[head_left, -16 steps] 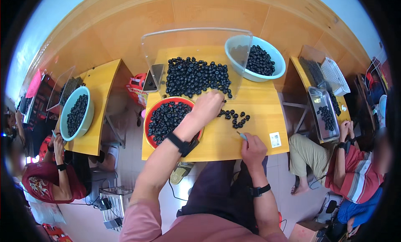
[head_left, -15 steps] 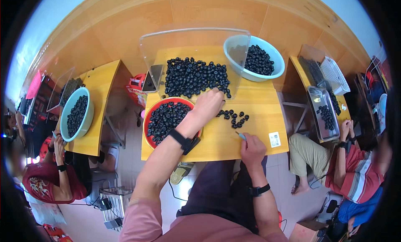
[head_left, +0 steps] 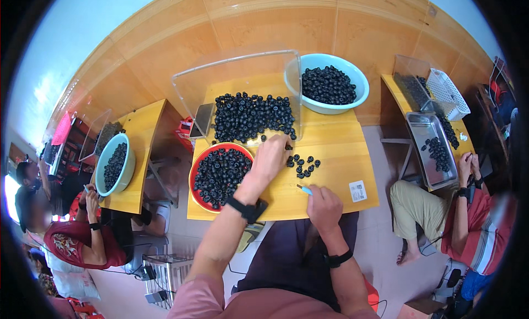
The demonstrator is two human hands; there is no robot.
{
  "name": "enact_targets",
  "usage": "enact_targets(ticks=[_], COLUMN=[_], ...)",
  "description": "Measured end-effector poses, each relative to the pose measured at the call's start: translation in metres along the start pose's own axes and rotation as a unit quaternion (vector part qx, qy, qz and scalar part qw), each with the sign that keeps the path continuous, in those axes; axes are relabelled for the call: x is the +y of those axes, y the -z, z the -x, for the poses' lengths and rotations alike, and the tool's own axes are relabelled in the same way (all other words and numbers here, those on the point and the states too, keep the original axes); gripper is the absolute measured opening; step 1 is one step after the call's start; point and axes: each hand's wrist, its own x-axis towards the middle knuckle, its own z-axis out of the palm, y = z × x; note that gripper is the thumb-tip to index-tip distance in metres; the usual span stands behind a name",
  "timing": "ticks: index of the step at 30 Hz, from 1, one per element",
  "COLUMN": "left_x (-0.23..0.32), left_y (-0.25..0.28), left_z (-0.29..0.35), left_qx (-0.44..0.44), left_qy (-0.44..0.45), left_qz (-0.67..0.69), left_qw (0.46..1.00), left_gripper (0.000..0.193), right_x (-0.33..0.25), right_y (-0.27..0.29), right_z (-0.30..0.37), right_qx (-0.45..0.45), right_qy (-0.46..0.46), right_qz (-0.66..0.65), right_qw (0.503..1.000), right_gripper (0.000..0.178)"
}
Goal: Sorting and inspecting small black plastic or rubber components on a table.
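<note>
My left hand (head_left: 271, 156) reaches over the table between a red-rimmed bowl and a small group of loose black pieces. Its fingers are drawn together and point down, with a black piece (head_left: 288, 147) at the fingertips; what lies between them is hidden. The loose pieces (head_left: 300, 168) are small, round and holed, like short rings. In my closed right hand (head_left: 324, 207) is a small tool (head_left: 305, 190) with a light blue end and a thin dark tip, pointing left just below them. Many similar pieces fill the red bowl (head_left: 194, 195) at left.
A clear plastic box (head_left: 237, 60) lies open toward me with a heap of black pieces (head_left: 253, 118). Behind it to the right stands a light blue basin (head_left: 361, 90) of them. A phone (head_left: 203, 119) rests at left. People work at neighbouring tables on both sides.
The view has shifted, so the wall shows more. My left hand stays by the loose pieces, which now sit closer together. The tool remains in my right hand.
</note>
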Motion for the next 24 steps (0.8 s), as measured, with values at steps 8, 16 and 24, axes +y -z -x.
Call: enact_targets(ticks=[8,16,24], left_x=[0.03,0.03,0.031], left_y=[-0.019,-0.042,-0.039], left_z=[0.09,0.105,0.105], left_qx=[0.128,0.16,0.125], left_qy=[0.179,0.177,0.119], left_qz=[0.295,0.382,0.333], left_qw=[0.93,0.893,0.927], left_gripper=[0.02,0.011,0.015], right_x=[-0.002,-0.003,-0.001], right_y=[0.004,0.001,0.002], right_z=[-0.002,-0.005,0.0], right_qx=[-0.006,0.004,0.002], right_qy=[0.0,0.003,0.002], right_qz=[0.007,0.009,0.012], right_qw=[1.0,1.0,1.0], right_gripper=[0.017,0.016,0.018])
